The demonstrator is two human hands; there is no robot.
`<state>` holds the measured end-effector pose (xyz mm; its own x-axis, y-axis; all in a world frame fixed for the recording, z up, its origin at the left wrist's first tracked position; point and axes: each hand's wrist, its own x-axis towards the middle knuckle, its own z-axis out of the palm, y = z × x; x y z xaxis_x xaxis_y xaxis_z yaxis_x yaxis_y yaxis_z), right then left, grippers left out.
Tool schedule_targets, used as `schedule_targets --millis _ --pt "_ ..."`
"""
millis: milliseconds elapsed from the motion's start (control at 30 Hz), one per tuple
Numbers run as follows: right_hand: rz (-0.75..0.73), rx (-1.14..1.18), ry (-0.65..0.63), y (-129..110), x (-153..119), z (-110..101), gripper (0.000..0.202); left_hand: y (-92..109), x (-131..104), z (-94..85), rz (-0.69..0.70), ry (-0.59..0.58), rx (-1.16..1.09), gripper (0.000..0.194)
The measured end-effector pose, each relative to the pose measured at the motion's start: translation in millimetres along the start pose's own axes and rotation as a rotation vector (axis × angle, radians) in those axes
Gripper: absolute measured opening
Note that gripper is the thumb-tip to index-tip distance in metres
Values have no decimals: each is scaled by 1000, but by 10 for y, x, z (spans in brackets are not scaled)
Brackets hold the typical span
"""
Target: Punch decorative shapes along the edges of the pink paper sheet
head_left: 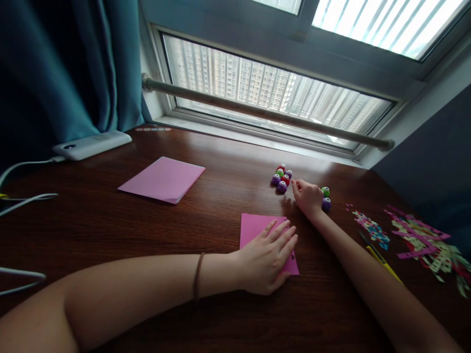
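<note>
Spread flat with its fingers out, my left hand [270, 259] presses on a pink sheet of paper [253, 227] on the table. Small dark cut-outs show near the sheet's right edge, beside my fingers. My right hand [307, 197] is closed, its fingers curled down at the table; what they hold, if anything, is hidden. Left of it stands a cluster of small craft punches [281, 178] in purple, red and green with white tops. Just right of the same hand are a green punch [325, 191] and a purple punch [326, 204], both partly covered.
A stack of pink paper [164, 179] lies left of centre. Paper confetti [372, 229], a yellow-handled cutting tool [382, 262] and punched paper strips [429, 240] lie at right. A white device [93, 145] with a cable sits by the curtain [110, 63]. The window [265, 78] is behind.
</note>
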<state>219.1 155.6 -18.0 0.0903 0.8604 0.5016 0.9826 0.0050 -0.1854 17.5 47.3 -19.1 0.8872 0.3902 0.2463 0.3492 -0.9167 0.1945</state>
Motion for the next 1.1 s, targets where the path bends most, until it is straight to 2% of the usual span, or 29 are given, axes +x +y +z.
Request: schedule_targets --millis 333,533,667,833,1000,1100 --pt "-330 -54 -52 -79 43 101 35 2 -18 3 -5 6 3 65" --pt "-377 36 -128 -123 59 137 26 1 -14 12 -11 9 19 66" --pt "-317 160 -171 -116 -41 80 18 20 -24 22 -82 20 39 67" --pt "-97 408 -199 -27 -360 -204 34 46 -22 79 -290 35 94 67" --pt "15 701 -403 93 -772 -595 36 12 -19 137 -345 -40 68 66" --pt "141 990 -588 165 -956 -739 39 -18 -16 128 -329 -79 39 66"
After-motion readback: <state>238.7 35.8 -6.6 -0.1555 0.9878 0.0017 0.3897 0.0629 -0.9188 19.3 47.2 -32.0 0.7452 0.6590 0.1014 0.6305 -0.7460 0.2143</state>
